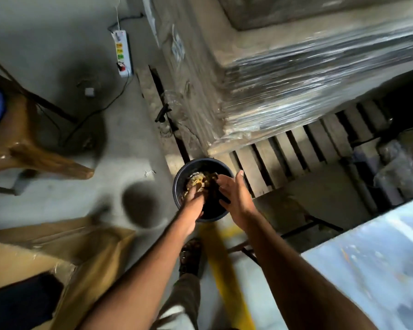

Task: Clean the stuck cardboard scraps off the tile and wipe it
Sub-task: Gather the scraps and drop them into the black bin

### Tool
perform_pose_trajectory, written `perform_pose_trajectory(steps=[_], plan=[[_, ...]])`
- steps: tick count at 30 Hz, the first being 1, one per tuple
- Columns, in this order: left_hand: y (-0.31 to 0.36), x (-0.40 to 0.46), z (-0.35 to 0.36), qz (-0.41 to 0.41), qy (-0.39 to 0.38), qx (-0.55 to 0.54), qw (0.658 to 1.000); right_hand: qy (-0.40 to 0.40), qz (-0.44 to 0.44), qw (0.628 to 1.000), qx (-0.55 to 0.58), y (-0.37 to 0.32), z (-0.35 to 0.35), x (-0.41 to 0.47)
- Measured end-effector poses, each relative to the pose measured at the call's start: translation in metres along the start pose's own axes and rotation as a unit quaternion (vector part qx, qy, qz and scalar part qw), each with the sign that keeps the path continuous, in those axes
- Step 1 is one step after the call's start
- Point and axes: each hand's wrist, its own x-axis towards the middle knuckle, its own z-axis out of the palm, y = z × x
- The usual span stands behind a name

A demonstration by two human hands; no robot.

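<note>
Currently both hands over black bucket (202,167) on floor. L hand (193,198) fingers down inside, touching cardboard scraps (198,181); clamped or loose, cannot tell. R hand (234,194) nearby, fingers straight, apart. Tile (377,270) lies to R, nearer R arm.

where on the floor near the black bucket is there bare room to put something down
Bare concrete lies left of the black bucket, between it, the brown stool and the cardboard sheet. More lies farther back by the power strip. Right of the bucket is crowded: the wooden pallet carries a wrapped stack. Both hands fill the bucket's mouth.
</note>
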Motion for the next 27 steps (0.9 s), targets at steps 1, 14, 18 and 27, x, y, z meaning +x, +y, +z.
perform_pose_trajectory(steps=[1, 14, 18, 27], plan=[[0.003, -0.020, 0.006, 0.023, -0.009, -0.010, 1.000, -0.009, -0.014, 1.000, 0.008, -0.007, -0.003, -0.018], [-0.006, -0.346, 0.112, 0.288, -0.159, 0.042, 0.943, -0.028, -0.244, 0.958, 0.150, -0.002, -0.122, -0.326], [-0.045, -0.416, 0.153, 0.301, -0.191, 0.051, 0.933, 0.025, -0.312, 0.938, 0.149, 0.037, -0.173, -0.408], [-0.145, -0.488, 0.257, 0.260, -0.327, 0.257, 0.872, 0.177, -0.360, 0.891, 0.212, 0.152, -0.292, -0.521]])
